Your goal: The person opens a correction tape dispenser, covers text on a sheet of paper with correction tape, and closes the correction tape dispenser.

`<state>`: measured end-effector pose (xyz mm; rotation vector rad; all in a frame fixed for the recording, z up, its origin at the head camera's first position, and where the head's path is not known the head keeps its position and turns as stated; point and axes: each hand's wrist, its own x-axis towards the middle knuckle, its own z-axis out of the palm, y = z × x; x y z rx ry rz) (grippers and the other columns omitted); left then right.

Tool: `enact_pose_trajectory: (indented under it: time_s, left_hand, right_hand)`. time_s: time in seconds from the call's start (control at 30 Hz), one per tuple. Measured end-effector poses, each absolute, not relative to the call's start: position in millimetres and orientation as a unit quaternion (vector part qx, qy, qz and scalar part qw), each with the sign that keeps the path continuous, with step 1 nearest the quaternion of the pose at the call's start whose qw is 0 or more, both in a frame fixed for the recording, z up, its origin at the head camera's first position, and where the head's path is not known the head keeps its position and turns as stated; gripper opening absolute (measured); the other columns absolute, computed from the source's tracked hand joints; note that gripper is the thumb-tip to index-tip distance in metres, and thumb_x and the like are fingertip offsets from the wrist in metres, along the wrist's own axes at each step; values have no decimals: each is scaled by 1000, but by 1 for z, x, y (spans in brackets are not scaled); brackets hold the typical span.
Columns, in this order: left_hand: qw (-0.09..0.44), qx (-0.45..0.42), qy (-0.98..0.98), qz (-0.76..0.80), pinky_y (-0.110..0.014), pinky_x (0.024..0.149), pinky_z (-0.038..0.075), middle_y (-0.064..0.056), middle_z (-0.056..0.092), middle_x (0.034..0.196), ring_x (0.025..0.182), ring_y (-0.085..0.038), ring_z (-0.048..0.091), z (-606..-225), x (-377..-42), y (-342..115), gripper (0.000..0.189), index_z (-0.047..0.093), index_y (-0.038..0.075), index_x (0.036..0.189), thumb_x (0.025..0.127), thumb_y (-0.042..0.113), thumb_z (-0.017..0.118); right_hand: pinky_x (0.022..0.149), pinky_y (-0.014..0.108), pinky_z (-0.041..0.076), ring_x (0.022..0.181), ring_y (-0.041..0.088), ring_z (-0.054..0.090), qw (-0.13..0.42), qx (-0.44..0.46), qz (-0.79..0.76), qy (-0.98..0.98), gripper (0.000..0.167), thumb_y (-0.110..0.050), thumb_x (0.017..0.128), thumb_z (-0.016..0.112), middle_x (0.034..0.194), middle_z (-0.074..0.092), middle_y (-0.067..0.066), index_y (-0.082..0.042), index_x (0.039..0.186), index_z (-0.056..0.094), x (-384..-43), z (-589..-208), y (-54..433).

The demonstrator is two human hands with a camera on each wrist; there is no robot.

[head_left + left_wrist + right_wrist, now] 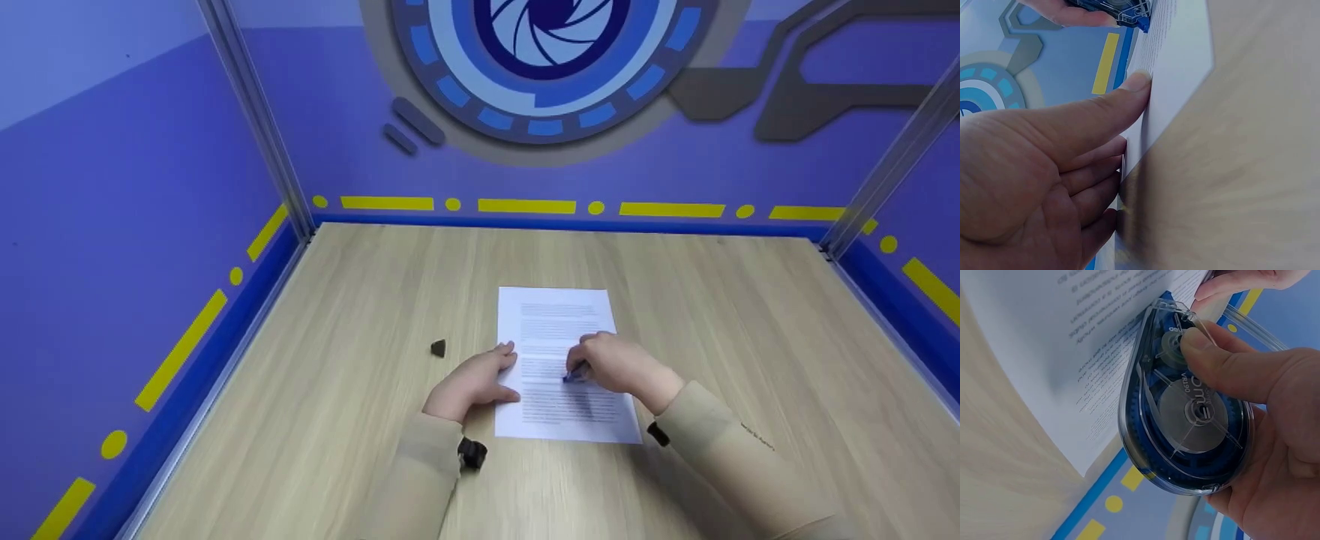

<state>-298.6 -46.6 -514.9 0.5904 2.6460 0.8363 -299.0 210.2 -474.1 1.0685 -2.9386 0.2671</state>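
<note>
A printed sheet of paper (555,420) lies flat on the wooden table. My right hand (619,361) holds a correction tape dispenser (1185,405), a clear case with blue parts and two reels inside. Its blue tip (568,379) is at the lines of print near the middle of the sheet; whether it touches the paper cannot be told. Thumb and fingers grip the case from both sides in the right wrist view. My left hand (474,380) rests on the sheet's left edge, thumb and fingertips spread on the paper and holding nothing.
A small dark chip-like piece (438,348) lies on the table (360,300), left of the sheet. Blue-purple panels (337,150) with yellow dashes rise behind the table and at its sides. Metal posts (262,120) stand at the back corners.
</note>
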Motion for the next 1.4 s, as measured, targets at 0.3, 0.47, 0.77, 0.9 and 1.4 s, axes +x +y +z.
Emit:
enact_pose_trajectory:
  time_s: [0.3, 0.47, 0.77, 0.9, 1.4]
  left_hand:
    - [152, 204, 922, 291, -39, 130, 27, -9, 33, 168, 157, -27, 30, -514, -299, -46, 74, 48, 1, 151, 88, 18, 81]
    - [152, 205, 923, 288, -40, 130, 27, -9, 33, 168, 157, -27, 31, -515, -299, -45, 73, 48, 1, 151, 88, 18, 81]
    - [147, 210, 921, 294, -41, 130, 29, -10, 34, 168, 157, -28, 32, -516, -298, -46, 73, 48, -1, 151, 88, 17, 82]
    - [145, 210, 921, 294, -40, 129, 29, -10, 35, 168, 157, -28, 32, -516, -298, -46, 73, 48, -1, 150, 88, 17, 82]
    - [151, 199, 920, 301, -40, 130, 27, -8, 34, 168, 157, -27, 30, -517, -298, -46, 73, 48, 1, 151, 88, 18, 81]
  right_hand:
    - [79, 43, 62, 85, 25, 72, -10, 321, 74, -944, 14, -1, 86, 77, 90, 73, 4, -11, 94, 80, -299, -474, 212]
    - [78, 42, 62, 85, 23, 71, -13, 316, 72, -946, 15, 1, 87, 76, 90, 73, 4, -11, 94, 80, -299, -474, 213]
    - [78, 42, 61, 84, 24, 71, -5, 332, 93, -939, 16, 4, 86, 74, 90, 74, 5, -10, 93, 80, -297, -474, 218]
    - [77, 41, 62, 84, 24, 72, -5, 336, 99, -937, 17, 5, 85, 75, 90, 74, 5, -9, 93, 80, -297, -474, 221]
    - [76, 38, 62, 82, 18, 69, -16, 311, 96, -946, 13, 2, 87, 76, 90, 73, 5, -8, 94, 80, -295, -473, 224]
